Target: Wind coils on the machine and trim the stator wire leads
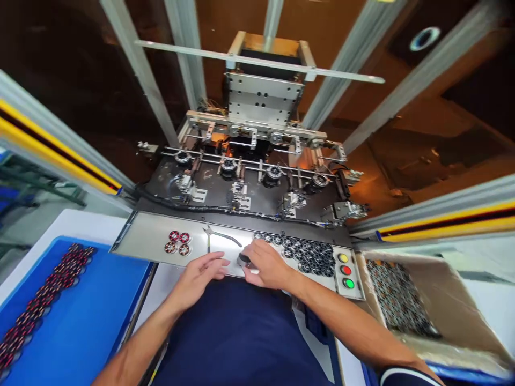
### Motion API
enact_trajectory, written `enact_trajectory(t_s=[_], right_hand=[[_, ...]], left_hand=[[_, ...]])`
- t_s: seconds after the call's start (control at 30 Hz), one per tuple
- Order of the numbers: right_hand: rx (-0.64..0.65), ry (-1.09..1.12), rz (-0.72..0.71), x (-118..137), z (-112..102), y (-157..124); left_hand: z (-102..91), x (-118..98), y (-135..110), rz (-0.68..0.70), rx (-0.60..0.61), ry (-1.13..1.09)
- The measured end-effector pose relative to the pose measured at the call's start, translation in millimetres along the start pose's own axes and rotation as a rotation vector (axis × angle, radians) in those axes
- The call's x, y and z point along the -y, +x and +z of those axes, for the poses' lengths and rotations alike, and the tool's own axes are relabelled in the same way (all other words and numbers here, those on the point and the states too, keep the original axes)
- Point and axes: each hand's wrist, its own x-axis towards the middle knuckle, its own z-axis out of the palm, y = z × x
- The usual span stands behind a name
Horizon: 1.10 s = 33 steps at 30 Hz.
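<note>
At the front edge of the metal tray (140, 230), my right hand (267, 265) pinches a small dark round part (243, 259), probably a motor stator core; my fingers hide much of it. My left hand (197, 281) is just to its left, fingers loosely bent and apart, with nothing seen in them. Behind my hands lies a pair of cutting pliers (223, 235), jaws toward the back left. Several stators wound with reddish wire (184, 237) sit left of the pliers. Many dark bare stator cores (311, 254) are grouped on the tray's right part.
A winding machine (249, 161) with several stations stands behind the tray. Yellow, red and green buttons (346, 270) are at the tray's right end. A blue tray (92, 311) holds wound stators at left; a lined box (450, 300) of cores stands at right. Yellow-edged posts (60, 147) flank the station.
</note>
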Motion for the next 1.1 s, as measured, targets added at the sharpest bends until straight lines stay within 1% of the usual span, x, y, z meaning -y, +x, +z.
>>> enact_trajectory(t_s=[0.07, 0.1, 0.2, 0.27, 0.4, 0.53, 0.7, 0.8, 0.87, 0.93, 0.97, 1.03, 1.1], right_hand=[[-0.076, 0.077, -0.086, 22, -14, 29], [-0.126, 0.126, -0.129, 32, -22, 42], [-0.264, 0.270, -0.224, 53, -44, 70], [-0.290, 0.300, -0.251, 59, -55, 80], [-0.294, 0.294, -0.266, 60, -65, 86], [-0.346, 0.313, -0.218, 59, -69, 84], [-0.377, 0.248, -0.191, 59, -63, 84], [-0.469, 0.211, -0.185, 61, -56, 86], [-0.508, 0.191, -0.174, 62, -56, 87], [-0.490, 0.248, -0.173, 61, -61, 87], [-0.455, 0.313, -0.173, 59, -66, 88], [-0.333, 0.485, -0.160, 54, -79, 90], [-0.179, 0.649, -0.133, 46, -92, 94]], left_hand=[[4.9, -11, -5, 0.005, 0.059, -0.133], [6.9, -16, -9, 0.025, 0.069, -0.190], [11.8, -28, -21, 0.123, 0.037, -0.302], [13.9, -31, -27, 0.176, 0.012, -0.347], [15.2, -32, -31, 0.225, 0.006, -0.443], [14.3, -33, -30, 0.246, -0.003, -0.494], [14.2, -36, -26, 0.293, -0.057, -0.460], [14.6, -35, -21, 0.313, -0.093, -0.447], [12.7, -33, -19, 0.329, -0.107, -0.440], [7.8, -33, -18, 0.340, -0.113, -0.402], [4.3, -34, -19, 0.347, -0.121, -0.350], [-4.0, -36, -21, 0.367, -0.152, -0.193], [-11.7, -39, -24, 0.396, -0.189, -0.023]])
